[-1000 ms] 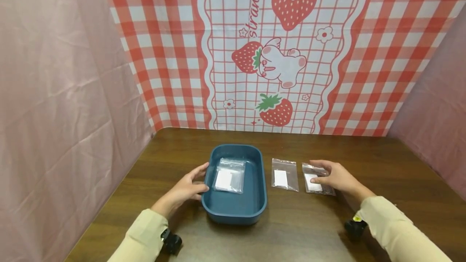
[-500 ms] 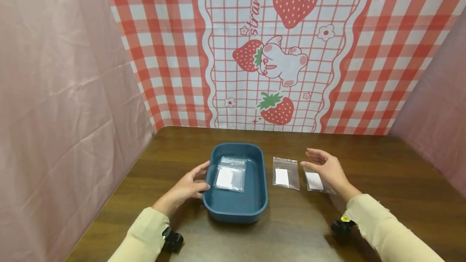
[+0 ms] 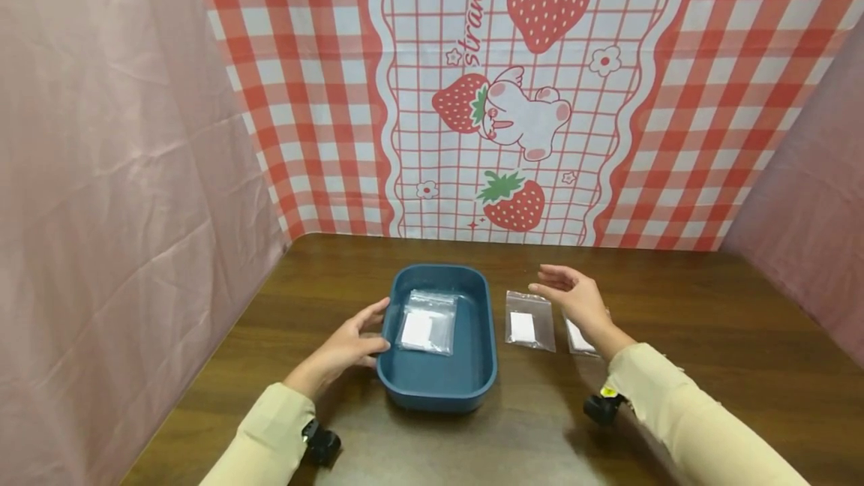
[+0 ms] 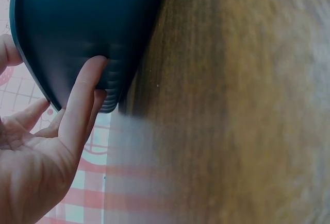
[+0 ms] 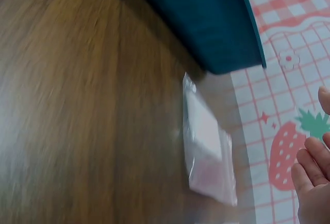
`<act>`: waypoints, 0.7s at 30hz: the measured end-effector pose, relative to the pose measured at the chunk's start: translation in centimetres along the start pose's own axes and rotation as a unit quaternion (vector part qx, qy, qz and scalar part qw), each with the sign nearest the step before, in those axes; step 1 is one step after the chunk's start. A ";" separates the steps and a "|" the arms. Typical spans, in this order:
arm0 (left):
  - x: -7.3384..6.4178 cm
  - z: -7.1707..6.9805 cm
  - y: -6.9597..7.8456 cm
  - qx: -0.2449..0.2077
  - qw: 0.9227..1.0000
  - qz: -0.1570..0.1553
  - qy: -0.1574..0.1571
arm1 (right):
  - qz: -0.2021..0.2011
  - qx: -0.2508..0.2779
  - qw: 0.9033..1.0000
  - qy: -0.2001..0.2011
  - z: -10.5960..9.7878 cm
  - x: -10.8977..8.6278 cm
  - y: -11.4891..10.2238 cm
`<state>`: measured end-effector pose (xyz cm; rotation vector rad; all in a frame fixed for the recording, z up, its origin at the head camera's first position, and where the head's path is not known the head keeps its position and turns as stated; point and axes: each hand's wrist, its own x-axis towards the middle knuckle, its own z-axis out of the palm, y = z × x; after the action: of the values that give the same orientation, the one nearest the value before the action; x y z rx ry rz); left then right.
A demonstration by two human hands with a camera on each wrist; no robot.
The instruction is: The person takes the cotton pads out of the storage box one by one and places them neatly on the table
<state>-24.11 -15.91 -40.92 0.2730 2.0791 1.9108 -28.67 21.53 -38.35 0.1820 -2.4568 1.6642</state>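
Blue bin (image 3: 435, 402) stands on the table (image 3: 466, 448), left of its middle and well short of its far edge. Inside, toward the bin's left wall, lies a stack of clear zip bags (image 3: 428, 325) with a white insert; count cannot be told. Right of the bin, two loose items lie flat: middle bag (image 3: 530, 321), then right bag (image 3: 580, 339), partly hidden by the right hand (image 3: 575, 303). That hand hangs over the gap between them, thumb and fingers apart, holding nothing. Left hand (image 3: 344, 347), on the side of the table's left edge, holds the bin: fingers spread on the outer wall, thumb at the rim. Both sleeves are cream, each wrist bearing a black device. Red-and-white strawberry cloth (image 3: 324, 96) hangs behind the table's far edge; pink curtains flank both sides.
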 end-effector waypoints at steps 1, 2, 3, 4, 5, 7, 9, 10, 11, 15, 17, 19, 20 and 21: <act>0.0 0.0 0.0 -0.001 1.000 0.001 0.000 | 0.004 0.003 1.000 -0.001 0.3 0.1 -0.3; 0.0 0.0 0.0 -0.002 1.000 0.002 0.000 | 0.006 0.006 1.000 -0.002 0.5 0.2 -0.6; 0.0 0.0 0.0 -0.004 1.000 0.004 0.000 | 0.008 0.013 1.000 -0.004 0.8 0.3 -0.8; 0.0 0.0 -0.1 -0.007 1.000 0.005 0.000 | 0.008 0.020 1.000 -0.005 1.0 0.4 -1.1; 0.0 0.0 -0.1 -0.007 1.000 0.006 0.000 | 0.009 0.024 1.000 -0.006 1.3 0.5 -1.3; 0.1 0.0 -0.2 -0.006 1.000 0.007 0.001 | 0.006 0.032 0.999 -0.009 1.8 0.8 -1.7; 0.1 -0.1 -0.2 -0.006 1.000 0.008 0.001 | 0.003 0.036 0.999 -0.010 2.3 1.1 -2.2; 0.1 -0.1 -0.2 -0.005 1.000 0.007 0.002 | 0.000 0.034 0.999 -0.010 2.5 1.3 -2.3; 0.2 -0.1 -0.2 -0.004 1.000 0.008 0.002 | -0.001 0.033 0.999 -0.010 2.7 1.4 -2.5; 0.2 0.0 -0.2 -0.005 1.000 0.009 0.000 | -0.002 0.040 0.999 -0.019 3.5 1.9 -3.3; 0.2 0.0 -0.3 -0.007 1.000 0.010 -0.001 | -0.002 0.050 0.998 -0.026 4.0 2.1 -3.7; 0.2 0.0 -0.3 -0.007 1.000 0.010 -0.001 | 0.000 0.053 0.998 -0.031 4.5 2.3 -4.2; 0.2 0.0 -0.3 -0.007 1.000 0.010 0.000 | 0.002 0.058 0.998 -0.034 4.7 2.4 -4.4; 0.2 0.0 -0.3 -0.006 1.000 0.009 0.001 | 0.002 0.059 0.998 -0.036 5.0 2.5 -4.7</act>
<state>-24.31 -15.90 -41.24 0.2885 2.0721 1.9356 -30.59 15.15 -35.36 0.2562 -2.4108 1.8376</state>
